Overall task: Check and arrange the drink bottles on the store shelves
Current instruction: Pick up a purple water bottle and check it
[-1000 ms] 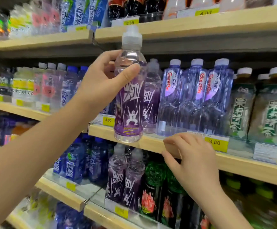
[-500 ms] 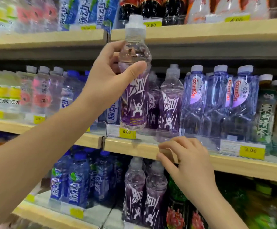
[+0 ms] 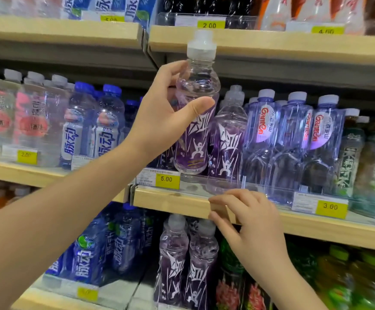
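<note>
Between the upper shelf and middle shelf, my left hand wraps its fingers round the purple bottle, upright, base just over the clear rail. A twin bottle crowds its right. My right hand pinches the middle shelf's edge.

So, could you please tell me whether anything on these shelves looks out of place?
Only the purple bottle, which the left hand holds raised in front of its row, above the middle shelf, whose edge the right hand grips. The shelved bottles stand upright.
</note>
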Demonstrator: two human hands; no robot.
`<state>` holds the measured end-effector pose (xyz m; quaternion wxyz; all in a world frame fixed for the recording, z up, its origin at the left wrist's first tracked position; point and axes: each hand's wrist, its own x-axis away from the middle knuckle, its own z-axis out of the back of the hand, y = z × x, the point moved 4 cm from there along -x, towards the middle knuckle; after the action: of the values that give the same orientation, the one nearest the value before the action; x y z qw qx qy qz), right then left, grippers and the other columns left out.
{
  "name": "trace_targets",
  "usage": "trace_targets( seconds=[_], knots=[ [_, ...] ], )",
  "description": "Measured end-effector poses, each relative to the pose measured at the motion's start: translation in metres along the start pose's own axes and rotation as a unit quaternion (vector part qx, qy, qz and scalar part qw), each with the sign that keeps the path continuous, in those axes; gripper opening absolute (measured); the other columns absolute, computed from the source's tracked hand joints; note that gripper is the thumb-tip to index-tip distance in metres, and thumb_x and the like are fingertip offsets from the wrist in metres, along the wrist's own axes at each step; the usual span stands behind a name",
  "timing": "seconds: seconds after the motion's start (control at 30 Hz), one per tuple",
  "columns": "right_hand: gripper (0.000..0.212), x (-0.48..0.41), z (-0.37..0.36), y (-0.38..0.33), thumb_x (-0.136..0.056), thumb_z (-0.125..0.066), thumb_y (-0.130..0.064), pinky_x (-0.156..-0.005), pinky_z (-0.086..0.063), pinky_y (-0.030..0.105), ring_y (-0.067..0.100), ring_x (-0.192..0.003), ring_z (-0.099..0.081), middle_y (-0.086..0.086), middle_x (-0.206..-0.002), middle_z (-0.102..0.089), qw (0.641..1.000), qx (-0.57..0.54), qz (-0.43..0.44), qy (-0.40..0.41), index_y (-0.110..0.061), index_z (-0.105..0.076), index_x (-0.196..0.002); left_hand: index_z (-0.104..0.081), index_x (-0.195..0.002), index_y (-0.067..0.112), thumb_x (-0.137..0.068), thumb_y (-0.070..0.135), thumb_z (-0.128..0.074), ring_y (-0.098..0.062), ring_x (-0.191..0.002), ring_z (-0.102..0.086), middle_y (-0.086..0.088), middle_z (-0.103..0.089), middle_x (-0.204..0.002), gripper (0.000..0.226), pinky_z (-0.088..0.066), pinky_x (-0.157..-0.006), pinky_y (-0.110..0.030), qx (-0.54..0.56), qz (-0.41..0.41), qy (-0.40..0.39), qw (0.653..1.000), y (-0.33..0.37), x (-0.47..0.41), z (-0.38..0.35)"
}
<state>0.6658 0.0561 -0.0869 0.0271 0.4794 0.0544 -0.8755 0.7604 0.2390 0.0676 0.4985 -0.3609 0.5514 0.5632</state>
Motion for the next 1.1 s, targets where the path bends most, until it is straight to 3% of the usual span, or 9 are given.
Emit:
trace_targets(
  seconds=[0.4,0.57,0.7,0.77,0.93,1.1],
  knots=[
    [0.023,0.002,0.0,0.002,-0.093,-0.066,-0.048,-0.088,-0.033,0.029,0.01,-0.107,-0.051,-0.027,-0.113,-0.057,1.0,-0.008,0.0,-0.005,-0.045,-0.067,-0.115,-0.039,-0.145,0.023,-0.084,0.048,-0.071,-0.004,-0.116,-0.062,0.012,-0.06,-0.132,0.073,-0.052,-0.1,-0.039,-0.027,0.024,-0.02,0.999,-0.026,0.003,-0.011],
    [0.022,0.002,-0.001,0.003,-0.093,-0.064,-0.05,-0.089,-0.032,0.028,0.006,-0.107,-0.05,-0.029,-0.112,-0.055,1.0,-0.01,-0.001,-0.007,-0.048,-0.065,-0.115,-0.04,-0.143,0.03,-0.089,0.043,-0.07,0.01,-0.114,-0.058,0.026,-0.06,-0.126,0.063,-0.046,-0.091,-0.009,-0.021,0.08,-0.038,0.996,-0.048,0.001,-0.015],
    [0.022,0.002,-0.001,0.003,-0.093,-0.062,-0.051,-0.089,-0.031,0.027,0.004,-0.107,-0.048,-0.03,-0.112,-0.054,1.0,-0.01,-0.002,-0.01,-0.049,-0.064,-0.114,-0.042,-0.131,0.037,-0.091,0.039,-0.069,0.02,-0.105,-0.057,0.041,-0.062,-0.108,0.049,-0.041,-0.079,0.002,-0.008,0.127,-0.047,0.991,-0.059,0.0,-0.018],
    [0.021,0.002,-0.002,0.003,-0.093,-0.063,-0.051,-0.089,-0.031,0.027,0.005,-0.107,-0.048,-0.03,-0.111,-0.054,1.0,-0.01,-0.003,-0.011,-0.048,-0.064,-0.114,-0.04,-0.124,0.043,-0.092,0.04,-0.068,0.022,-0.101,-0.058,0.047,-0.061,-0.1,0.043,-0.042,-0.075,0.003,-0.007,0.142,-0.055,0.988,-0.062,-0.002,-0.02],
    [0.022,0.002,-0.004,0.003,-0.094,-0.062,-0.051,-0.089,-0.03,0.026,0.004,-0.107,-0.048,-0.029,-0.112,-0.055,1.0,-0.013,-0.004,-0.004,-0.046,-0.066,-0.115,-0.045,-0.138,0.029,-0.091,0.056,-0.062,0.019,-0.101,-0.059,0.027,-0.063,-0.114,0.057,-0.047,-0.078,-0.009,-0.036,0.161,-0.077,0.983,-0.069,-0.007,-0.023],
    [0.023,0.004,-0.003,0.003,-0.093,-0.063,-0.051,-0.087,-0.029,0.025,0.004,-0.106,-0.047,-0.029,-0.11,-0.054,1.0,-0.015,0.0,0.009,-0.045,-0.066,-0.115,-0.044,-0.131,0.038,-0.093,0.062,-0.054,0.02,-0.086,-0.06,0.024,-0.065,-0.107,0.046,-0.044,-0.069,-0.012,-0.056,0.195,-0.09,0.975,-0.079,-0.008,-0.03]
  ],
)
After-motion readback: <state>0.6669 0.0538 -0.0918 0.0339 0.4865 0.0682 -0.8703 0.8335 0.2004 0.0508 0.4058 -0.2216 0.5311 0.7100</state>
